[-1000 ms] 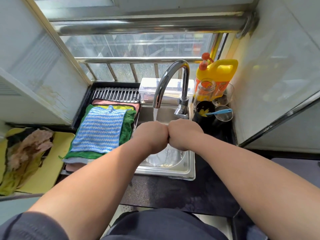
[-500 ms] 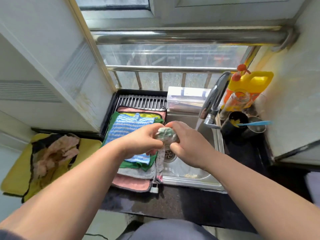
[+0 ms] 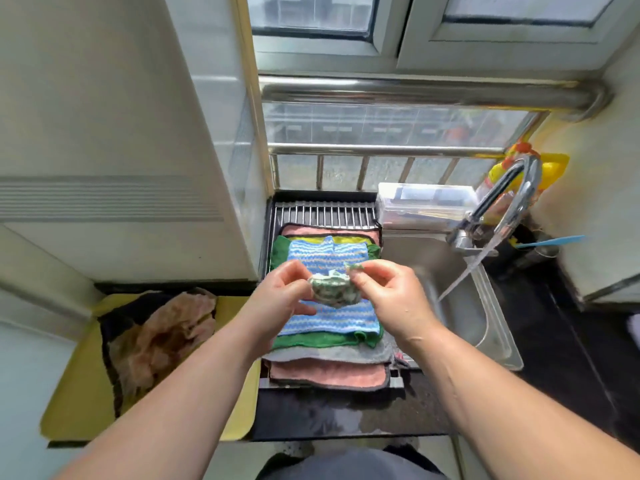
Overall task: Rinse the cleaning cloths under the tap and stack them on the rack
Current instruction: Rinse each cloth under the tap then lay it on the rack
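A dark desk [image 3: 329,417] runs below the window. At its left it carries a yellow tray [image 3: 69,403] heaped with crumpled brownish cloths [image 3: 162,334]. At the right sits the steel sink [image 3: 498,341], where water streams from the curved tap [image 3: 502,199]. Between tray and sink, the wire rack [image 3: 325,214] bears a flat stack of cloths [image 3: 325,374], with a blue-striped cloth [image 3: 329,320] on top. Above that stack, the left hand [image 3: 277,296] and right hand [image 3: 391,296] hold a wadded green-and-white cloth [image 3: 332,289] between them. The fingers [image 3: 292,271] of both are curled and pinch it, left of the stream.
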